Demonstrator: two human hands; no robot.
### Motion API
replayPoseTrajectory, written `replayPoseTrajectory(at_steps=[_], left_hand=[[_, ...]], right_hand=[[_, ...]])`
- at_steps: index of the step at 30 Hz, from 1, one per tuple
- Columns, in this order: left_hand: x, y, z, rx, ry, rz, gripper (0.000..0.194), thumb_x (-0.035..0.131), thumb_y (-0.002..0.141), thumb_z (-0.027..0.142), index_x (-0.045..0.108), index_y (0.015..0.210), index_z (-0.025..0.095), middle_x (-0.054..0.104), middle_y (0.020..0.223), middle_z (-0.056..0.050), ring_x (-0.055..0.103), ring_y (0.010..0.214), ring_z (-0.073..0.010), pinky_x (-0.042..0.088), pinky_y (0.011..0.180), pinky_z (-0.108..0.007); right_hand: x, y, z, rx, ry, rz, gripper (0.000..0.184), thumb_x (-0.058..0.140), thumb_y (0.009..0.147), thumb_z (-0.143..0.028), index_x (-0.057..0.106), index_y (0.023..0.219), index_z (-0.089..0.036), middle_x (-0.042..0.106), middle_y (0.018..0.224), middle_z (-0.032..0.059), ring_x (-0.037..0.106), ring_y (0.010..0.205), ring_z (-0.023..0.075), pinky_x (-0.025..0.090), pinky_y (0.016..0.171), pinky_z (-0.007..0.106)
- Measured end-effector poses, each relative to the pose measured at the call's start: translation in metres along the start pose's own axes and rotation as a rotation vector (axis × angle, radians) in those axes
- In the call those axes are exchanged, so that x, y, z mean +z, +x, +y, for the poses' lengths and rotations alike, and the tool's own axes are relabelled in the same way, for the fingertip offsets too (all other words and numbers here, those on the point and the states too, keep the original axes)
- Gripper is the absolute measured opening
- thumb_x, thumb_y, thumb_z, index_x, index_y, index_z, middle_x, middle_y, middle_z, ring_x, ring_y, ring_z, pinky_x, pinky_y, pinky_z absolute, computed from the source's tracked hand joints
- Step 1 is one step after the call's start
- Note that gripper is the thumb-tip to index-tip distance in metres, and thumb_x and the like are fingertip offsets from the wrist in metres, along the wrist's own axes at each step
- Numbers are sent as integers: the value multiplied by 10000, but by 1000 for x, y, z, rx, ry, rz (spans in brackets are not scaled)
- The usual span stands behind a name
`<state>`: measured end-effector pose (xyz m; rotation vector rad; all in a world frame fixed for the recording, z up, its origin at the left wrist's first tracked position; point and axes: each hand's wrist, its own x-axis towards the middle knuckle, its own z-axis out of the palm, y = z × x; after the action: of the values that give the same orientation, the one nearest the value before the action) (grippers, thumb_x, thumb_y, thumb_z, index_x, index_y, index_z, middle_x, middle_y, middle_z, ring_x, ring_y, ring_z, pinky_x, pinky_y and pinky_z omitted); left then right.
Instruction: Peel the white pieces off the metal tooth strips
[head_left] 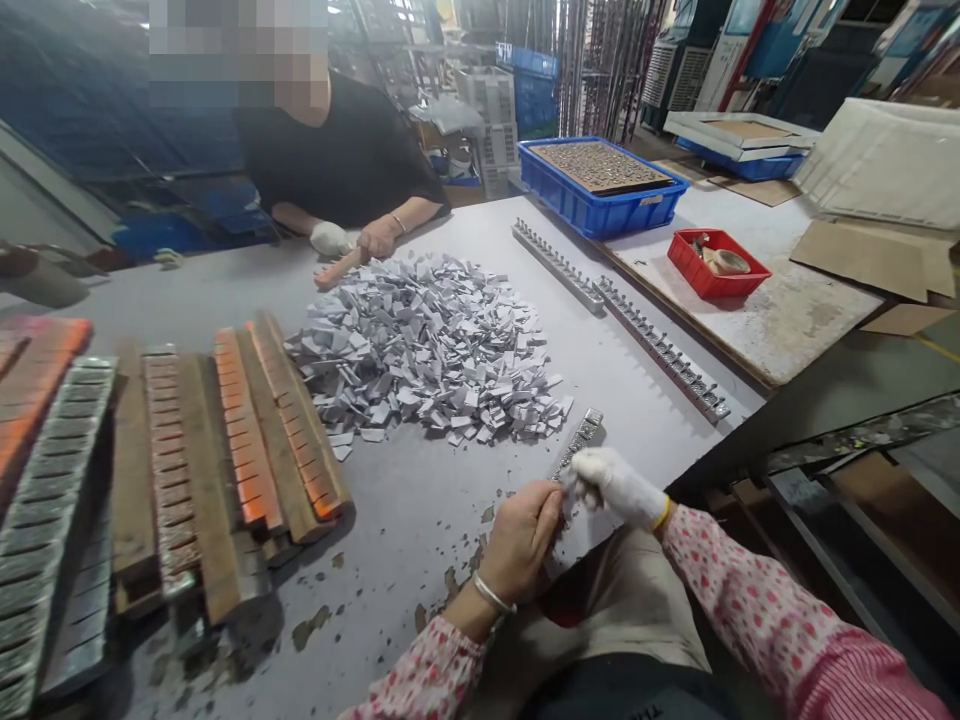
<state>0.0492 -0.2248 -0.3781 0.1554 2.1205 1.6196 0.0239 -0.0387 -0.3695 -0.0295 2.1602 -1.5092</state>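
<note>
My left hand (pixel 523 535), bare and with a bangle at its wrist, is wrapped around the near part of a metal strip (pixel 583 430) that has small fittings along it. The far end of the strip sticks out past my fingers over the table. My right hand (pixel 611 485) wears a white glove and is closed right beside the strip, fingers curled toward it. What those fingers pinch is hidden. Ahead and to the left lies a large pile of small white-grey flat pieces (pixel 442 350).
Slotted bars, some orange (pixel 244 430), lie at left on wooden blocks (pixel 210 490). Two metal strips with upright pegs (pixel 660 350) lie at right. Beyond are a blue crate (pixel 600 205) and a red tray (pixel 716 280). Across the table, a co-worker's hands (pixel 375 238) hold an orange bar.
</note>
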Motion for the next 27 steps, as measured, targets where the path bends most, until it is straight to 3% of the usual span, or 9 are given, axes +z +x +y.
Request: replayPoseTrajectory(at_steps=[1, 3, 5, 7, 12, 16, 21, 24, 27], left_hand=[[2, 4, -5, 10, -10, 13, 428, 372, 831, 517, 605, 1044, 228, 613, 984, 18, 488, 861, 9, 400, 872, -110], [6, 11, -16, 16, -7, -61, 582, 437, 813, 463, 365, 1361, 283, 458, 1386, -9, 441, 1225, -80, 374, 1203, -293], [10, 15, -23, 8, 41, -166, 715, 485, 782, 352, 223, 1437, 234, 292, 1517, -25, 292, 1405, -140, 227, 1338, -450], [12, 16, -26, 8, 98, -214, 740, 479, 762, 279, 205, 1445, 202, 246, 1540, -26, 218, 1457, -145, 159, 1370, -483], [16, 9, -22, -8, 131, -196, 724, 442, 759, 246, 215, 1445, 204, 254, 1541, -10, 219, 1465, -144, 161, 1377, -497], [17, 3, -16, -47, 157, -202, 731, 443, 753, 252, 214, 1447, 225, 248, 1544, 27, 207, 1479, -123, 152, 1395, -445], [21, 9, -15, -57, 191, -216, 747, 425, 752, 271, 178, 1456, 240, 210, 1556, 48, 183, 1488, -110, 146, 1397, -428], [17, 16, -40, 1, 186, -205, 752, 452, 769, 333, 134, 1451, 326, 181, 1563, 84, 175, 1495, -71, 156, 1397, -395], [-6, -2, -92, 62, 229, -178, 799, 505, 764, 475, 86, 1440, 396, 130, 1576, 90, 146, 1524, -96, 194, 1374, -434]], right_hand=[[-16, 7, -5, -26, -162, 73, 514, 349, 950, -550, 583, 797, -119, 576, 679, 52, 469, 517, 96, 342, 502, 214], [-48, 22, -11, -32, -588, 198, 518, 246, 1005, -484, 578, 825, -129, 592, 713, 49, 516, 594, 107, 373, 588, 221], [-73, 36, -13, 25, -1049, 276, 481, 236, 1025, -435, 577, 852, -143, 618, 779, 50, 569, 709, 134, 377, 663, 245], [-85, 46, -13, 78, -1292, 271, 439, 277, 1020, -434, 595, 887, -162, 644, 867, 53, 603, 826, 177, 377, 703, 277], [-78, 57, -23, 146, -1419, 148, 450, 302, 993, -419, 672, 969, -164, 662, 931, 110, 633, 906, 293, 437, 727, 374], [-69, 63, -31, 170, -1478, 66, 424, 346, 972, -363, 705, 985, -136, 664, 942, 145, 635, 924, 335, 475, 755, 437], [-61, 73, -27, 217, -1496, 72, 360, 420, 934, -296, 725, 952, -105, 664, 888, 172, 636, 884, 385, 486, 716, 494], [-59, 75, -24, 192, -1473, 93, 367, 409, 943, -307, 720, 967, -114, 664, 916, 162, 634, 902, 372, 485, 737, 487], [-61, 76, -20, 165, -1427, 145, 433, 359, 967, -374, 709, 989, -119, 659, 954, 164, 627, 931, 364, 481, 753, 477]])
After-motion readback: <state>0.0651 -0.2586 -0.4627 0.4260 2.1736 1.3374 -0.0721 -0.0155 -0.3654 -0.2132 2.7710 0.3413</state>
